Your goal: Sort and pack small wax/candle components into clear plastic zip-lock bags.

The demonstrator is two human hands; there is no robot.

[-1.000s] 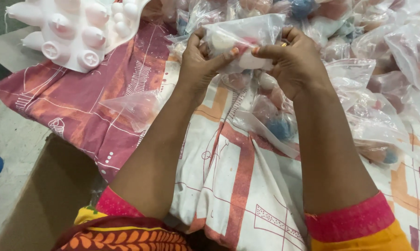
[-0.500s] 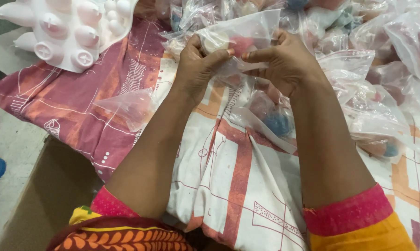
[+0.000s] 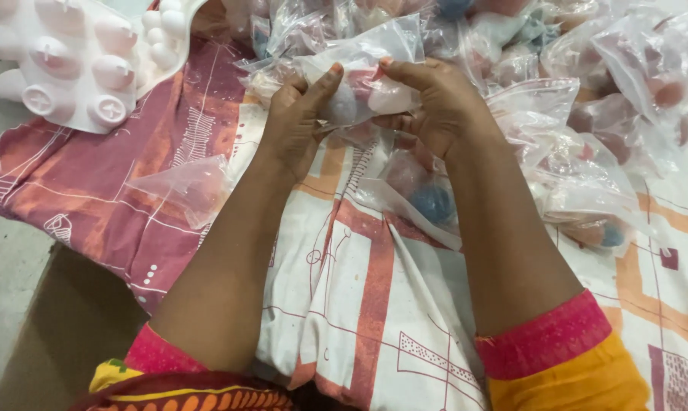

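We grip a clear bag (image 3: 359,76) of balls with both hands, left hand (image 3: 298,122) and right hand (image 3: 427,103), at top centre, above a patterned cloth (image 3: 359,304); white tray (image 3: 77,61) upper left.

A clear plastic bag (image 3: 359,72) of pale and grey balls, crumpled, is lifted above the patterned cloth.

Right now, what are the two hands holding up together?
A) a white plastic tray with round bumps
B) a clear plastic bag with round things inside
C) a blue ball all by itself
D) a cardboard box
B: the left hand and the right hand both pinch a clear plastic bag with round things inside, while the white bumpy tray lies untouched to the left.
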